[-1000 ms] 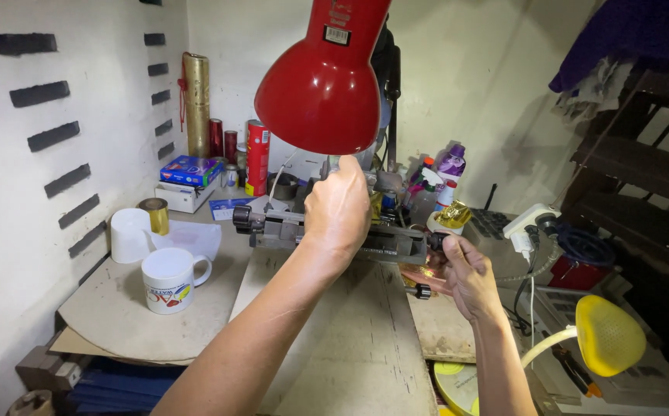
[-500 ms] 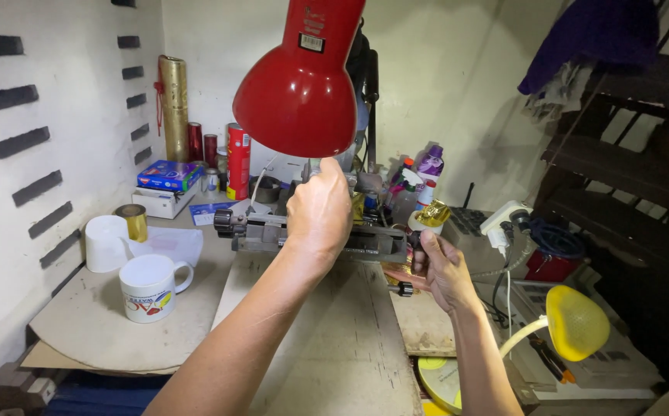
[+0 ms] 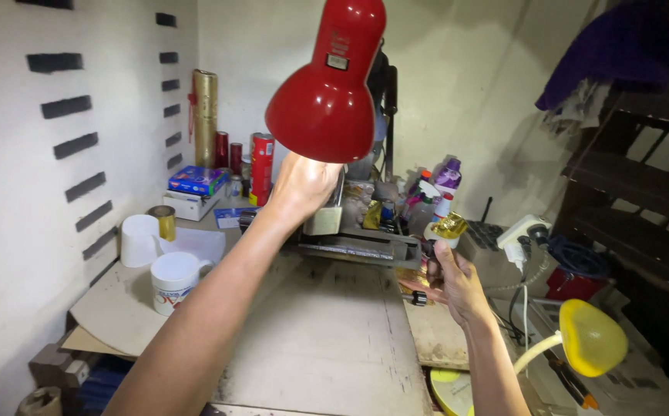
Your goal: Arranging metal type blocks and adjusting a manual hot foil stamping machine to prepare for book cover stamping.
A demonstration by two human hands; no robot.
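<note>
Head view: our left hand [image 3: 301,187] reaches under the red lamp [image 3: 327,100], grip hidden. Our right hand [image 3: 452,281] grips a gold-capped bottle [image 3: 447,231]; a white mug [image 3: 173,280] stands left.

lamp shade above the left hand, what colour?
Glossy red lamp shade, seen clearly in the head view.

A small home workshop is shown: a cluttered worktop [image 3: 327,339], a press machine [image 3: 358,239], foil rolls [image 3: 205,115] and bottles [image 3: 446,181].

Two bare forearms without sleeves, slim left forearm with bare left hand [image 3: 300,185] beside the red metal lamp shade [image 3: 325,104], bare right hand [image 3: 458,283] lower right of that shade, no rings, no watch
</note>
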